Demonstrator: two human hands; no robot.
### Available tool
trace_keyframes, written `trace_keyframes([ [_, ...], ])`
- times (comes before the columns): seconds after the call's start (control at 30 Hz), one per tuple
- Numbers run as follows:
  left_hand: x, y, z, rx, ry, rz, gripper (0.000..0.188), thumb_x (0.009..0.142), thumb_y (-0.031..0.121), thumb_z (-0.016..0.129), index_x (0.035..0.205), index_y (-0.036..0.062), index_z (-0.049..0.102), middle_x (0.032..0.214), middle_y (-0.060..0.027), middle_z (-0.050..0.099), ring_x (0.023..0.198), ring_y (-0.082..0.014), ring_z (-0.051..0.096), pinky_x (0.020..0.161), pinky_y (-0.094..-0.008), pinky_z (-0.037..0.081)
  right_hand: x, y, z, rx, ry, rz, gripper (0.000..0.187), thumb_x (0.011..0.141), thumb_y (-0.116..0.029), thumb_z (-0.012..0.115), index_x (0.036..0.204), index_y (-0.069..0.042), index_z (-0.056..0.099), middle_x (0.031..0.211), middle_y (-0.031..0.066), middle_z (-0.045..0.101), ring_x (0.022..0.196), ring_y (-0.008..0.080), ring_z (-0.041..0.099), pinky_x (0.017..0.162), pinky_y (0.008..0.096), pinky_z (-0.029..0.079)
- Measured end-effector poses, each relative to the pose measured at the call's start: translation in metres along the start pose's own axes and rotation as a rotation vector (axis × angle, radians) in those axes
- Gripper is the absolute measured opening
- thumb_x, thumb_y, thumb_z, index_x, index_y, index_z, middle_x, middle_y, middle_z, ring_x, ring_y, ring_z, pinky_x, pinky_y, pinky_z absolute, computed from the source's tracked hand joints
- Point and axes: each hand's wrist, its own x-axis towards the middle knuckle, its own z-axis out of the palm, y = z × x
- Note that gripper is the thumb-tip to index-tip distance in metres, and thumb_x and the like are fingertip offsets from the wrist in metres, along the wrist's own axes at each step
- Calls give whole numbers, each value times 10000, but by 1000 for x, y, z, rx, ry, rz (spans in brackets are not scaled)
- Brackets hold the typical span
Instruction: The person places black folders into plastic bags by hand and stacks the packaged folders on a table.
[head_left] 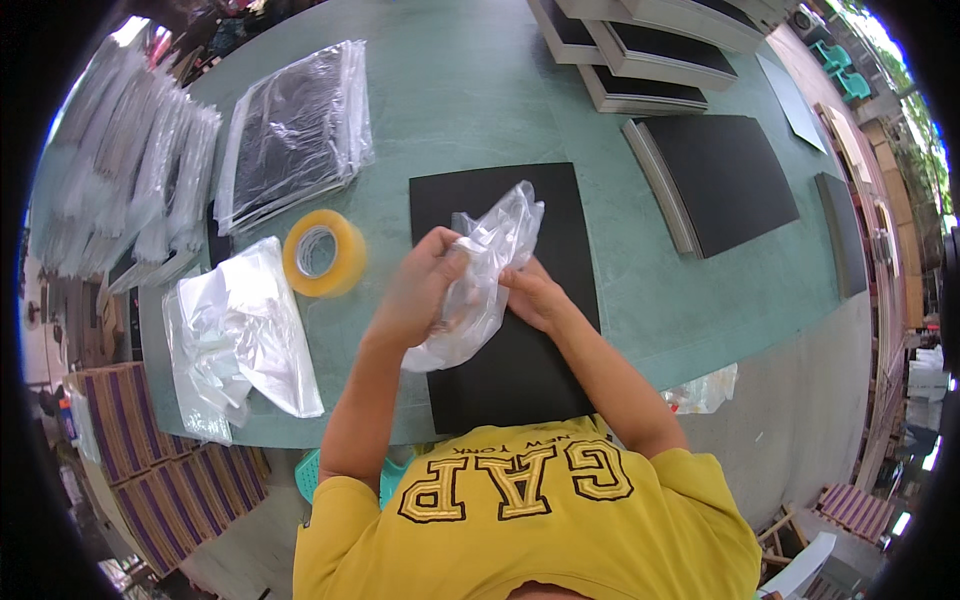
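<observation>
A crumpled clear plastic bag (478, 310) is held up between my two hands. My left hand (425, 285) grips its left side, the fingers partly inside or behind the film and slightly blurred. With thumb and fingers, my right hand (535, 292) pinches the bag's right edge. Beneath both hands a black board (500, 395) lies flat on the green table (450, 110), near its front edge. A loose pile of clear plastic bags (245, 335) rests left of my left hand. Beyond that pile stands a roll of yellowish tape (345, 253).
Bagged black boards (295, 130) lie at the far left, beside a tall heap of clear plastic sleeves (130, 170). Stacks of black boards (730, 180) occupy the right, with more stacks (660, 55) behind. Striped cartons (170, 470) stand on the floor at lower left.
</observation>
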Motion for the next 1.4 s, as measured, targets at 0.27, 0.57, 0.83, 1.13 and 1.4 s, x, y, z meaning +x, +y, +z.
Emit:
trace_keyframes([
  [0.27,-1,2,-90,-86,451,122,129,877,160,475,940,58,522,805,15,536,700,-57,506,631,-207,425,-52,-41,12,-223,50,-8,302,744,-59,624,1010,-4,494,889,90,571,799,150,563,704,268,463],
  [0.57,9,-24,-67,957,682,556,257,706,12,504,961,34,532,918,-129,526,916,-297,477,830,-369,351,-69,-49,3,-5,148,244,565,853,-483,404,1141,1,460,1112,162,520,975,245,533,861,345,410],
  [0.83,5,-94,0,1106,167,825,165,702,47,560,866,34,568,860,-108,550,880,-282,508,791,-383,367,20,-48,-13,-256,217,502,306,754,-242,645,894,27,604,757,88,618,627,169,595,607,277,486],
  [1.13,3,-101,-3,1079,210,770,138,687,30,564,824,41,577,874,-91,547,879,-269,510,775,-375,375,28,-61,-37,-1216,66,411,160,744,-174,664,709,-23,624,603,-11,553,498,62,461,445,214,368],
  [1.4,2,-93,-8,746,315,598,98,746,118,598,793,31,592,769,-77,575,747,-208,551,638,-319,418,6,-65,-18,-919,-14,354,229,772,-226,648,669,-33,579,566,-11,508,495,63,448,457,219,356],
])
